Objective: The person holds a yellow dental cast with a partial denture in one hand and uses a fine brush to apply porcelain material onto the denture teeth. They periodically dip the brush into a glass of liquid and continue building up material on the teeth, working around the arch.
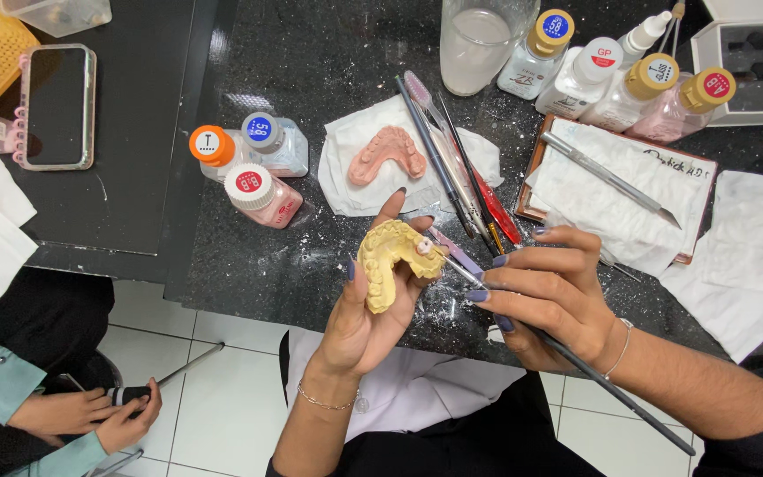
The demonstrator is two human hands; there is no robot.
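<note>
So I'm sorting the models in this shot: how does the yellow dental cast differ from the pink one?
The yellow dental cast is held up in the left hand, while the pink dental cast lies on a white tissue on the black counter. The yellow one has a pale tooth-like piece on it, met by the tip of the long thin tool in the right hand; the pink one lies untouched. Both are horseshoe-shaped arches.

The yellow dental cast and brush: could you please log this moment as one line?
left hand: holds yellow dental cast | right hand: holds brush, tip at cast
</note>
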